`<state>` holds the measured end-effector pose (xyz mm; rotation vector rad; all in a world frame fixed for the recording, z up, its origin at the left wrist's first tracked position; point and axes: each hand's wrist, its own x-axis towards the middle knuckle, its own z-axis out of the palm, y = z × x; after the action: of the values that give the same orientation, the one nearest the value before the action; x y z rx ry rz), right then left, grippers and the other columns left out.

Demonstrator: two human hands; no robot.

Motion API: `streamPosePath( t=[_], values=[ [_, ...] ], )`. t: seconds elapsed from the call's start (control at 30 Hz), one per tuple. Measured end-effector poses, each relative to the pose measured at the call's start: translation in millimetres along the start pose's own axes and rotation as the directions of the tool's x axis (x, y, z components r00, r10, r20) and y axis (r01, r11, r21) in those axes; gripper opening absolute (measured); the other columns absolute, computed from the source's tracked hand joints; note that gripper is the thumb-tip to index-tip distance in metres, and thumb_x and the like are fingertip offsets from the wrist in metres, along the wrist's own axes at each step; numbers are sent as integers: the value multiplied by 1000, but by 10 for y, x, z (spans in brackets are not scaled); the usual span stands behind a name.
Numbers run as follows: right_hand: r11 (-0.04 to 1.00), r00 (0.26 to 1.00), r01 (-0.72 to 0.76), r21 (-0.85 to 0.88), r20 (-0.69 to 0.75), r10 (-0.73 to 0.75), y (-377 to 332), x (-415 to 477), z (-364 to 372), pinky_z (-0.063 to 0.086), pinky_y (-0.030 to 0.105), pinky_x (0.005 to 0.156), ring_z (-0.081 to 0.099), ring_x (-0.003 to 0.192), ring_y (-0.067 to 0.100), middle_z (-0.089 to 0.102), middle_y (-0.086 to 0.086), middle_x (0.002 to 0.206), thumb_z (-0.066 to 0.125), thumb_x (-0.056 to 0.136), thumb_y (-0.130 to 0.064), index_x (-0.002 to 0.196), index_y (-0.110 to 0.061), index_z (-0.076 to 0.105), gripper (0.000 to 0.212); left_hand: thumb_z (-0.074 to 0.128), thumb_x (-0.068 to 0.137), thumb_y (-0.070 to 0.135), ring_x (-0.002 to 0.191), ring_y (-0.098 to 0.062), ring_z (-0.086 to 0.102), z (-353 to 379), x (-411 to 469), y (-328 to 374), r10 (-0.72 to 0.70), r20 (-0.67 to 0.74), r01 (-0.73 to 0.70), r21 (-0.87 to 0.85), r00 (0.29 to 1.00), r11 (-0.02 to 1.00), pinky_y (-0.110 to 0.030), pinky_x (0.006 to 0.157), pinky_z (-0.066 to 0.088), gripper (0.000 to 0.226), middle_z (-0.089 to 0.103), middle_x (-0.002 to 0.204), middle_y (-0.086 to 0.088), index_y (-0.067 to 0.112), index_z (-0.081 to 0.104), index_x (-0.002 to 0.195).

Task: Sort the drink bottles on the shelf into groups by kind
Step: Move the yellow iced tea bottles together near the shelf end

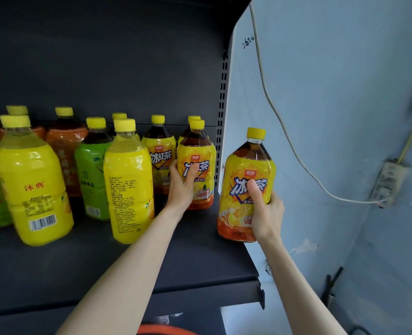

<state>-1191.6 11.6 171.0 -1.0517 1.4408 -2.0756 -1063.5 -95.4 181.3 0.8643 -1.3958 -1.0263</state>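
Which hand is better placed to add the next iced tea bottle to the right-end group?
The right hand: it grips an iced tea bottle beside that group; the left hand holds a shelved bottle.

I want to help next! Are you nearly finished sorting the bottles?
About halfway. Done: iced teas stand together at the shelf's right end. In hand: the left hand grips one tea there; the right hand holds another tea. Left: yellow juice bottles, green bottles and orange bottles are still mixed.
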Motion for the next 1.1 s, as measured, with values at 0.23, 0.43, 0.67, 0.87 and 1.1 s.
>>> streamPosePath(
  t=[0.23, 0.43, 0.67, 0.87, 1.1],
  values=[
    [999, 991, 41, -35, 132, -36, -20, -68, 35, 56, 22, 61, 72, 80, 10, 73, -2, 93, 67, 66, -56, 100, -22, 63, 48, 45, 89, 56, 140, -20, 27, -112, -171, 107, -60, 1, 59, 98, 998, 993, -41, 112, 28, 75, 28, 153, 2, 27, 13, 150],
    [997, 958, 28, -66, 287, -8, -41, -186, 249, 59, 37, 78, 69, 91, 8, 66, -8, 101, 70, 74, -54, 103, -31, 43, 46, 25, 97, 47, 133, 6, 21, -246, -519, 316, 70, 123, -69, -9, 990, 998, -15, 104, 19, 54, 22, 154, 14, 29, 19, 149],
    [991, 882, 54, -126, 470, 12, -30, -189, 414, 56, 38, 88, 64, 104, 10, 60, -1, 117, 59, 64, -66, 110, -27, 39, 64, 20, 100, 36, 89, 38, 37, -298, -560, 430, 113, 299, -105, -43, 947, 994, 5, 68, 38, 51, 28, 129, 24, 30, 5, 148],
    [982, 762, 92, -166, 646, 38, -9, -166, 274, 50, 17, 88, 57, 110, -8, 56, -24, 119, 58, 86, -40, 119, -45, 39, 38, 21, 100, 37, 112, 12, 40, -333, -547, 379, 133, 300, -134, -17, 945, 991, 1, 78, 41, 52, 27, 137, 16, 34, 3, 147],
    [971, 708, 95, -219, 701, 88, 35, -81, 284, 48, 9, 81, 55, 107, -14, 49, -22, 125, 50, 97, -23, 139, -36, 18, 54, 24, 100, 35, 102, 15, 44, -321, -515, 366, 136, 284, -136, -19, 949, 991, -1, 72, 44, 50, 35, 133, 11, 31, 7, 147]
  ],
)
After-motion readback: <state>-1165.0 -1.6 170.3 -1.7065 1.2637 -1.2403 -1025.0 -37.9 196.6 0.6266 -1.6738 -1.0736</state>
